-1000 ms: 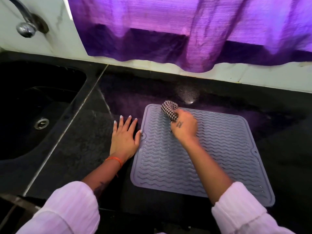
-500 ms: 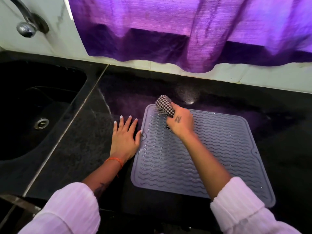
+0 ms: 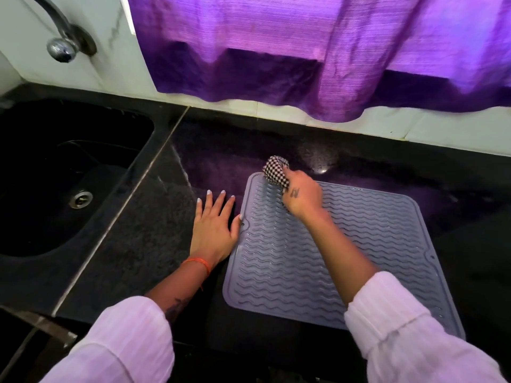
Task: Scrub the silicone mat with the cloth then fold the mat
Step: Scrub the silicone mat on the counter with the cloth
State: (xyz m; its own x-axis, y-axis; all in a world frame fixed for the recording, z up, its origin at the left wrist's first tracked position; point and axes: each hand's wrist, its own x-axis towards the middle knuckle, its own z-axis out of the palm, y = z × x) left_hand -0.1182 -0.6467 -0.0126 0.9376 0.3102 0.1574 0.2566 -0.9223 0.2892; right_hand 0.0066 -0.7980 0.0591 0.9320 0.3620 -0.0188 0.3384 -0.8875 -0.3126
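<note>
**Silicone mat: handling notes during scrub**

Silicone, grey and wave-ribbed, the mat point(image 3: 326, 261) lies flat on the black table point(image 3: 143, 233), right of the sink point(image 3: 69, 172). My right hand point(image 3: 301, 197) is clenched around the bunched checkered cloth point(image 3: 275, 171), pressing it on the mat's far left corner. My left hand point(image 3: 214, 230) rests flat and released on the table, thumb touching the mat's left edge. I judge the mat light, floppy and prone to sliding; for folding, take hold at the near corners.

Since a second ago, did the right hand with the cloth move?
Yes. The right hand carried the cloth toward the mat's far-left corner, away from the person; the left hand stayed flat beside the mat's left edge.
</note>
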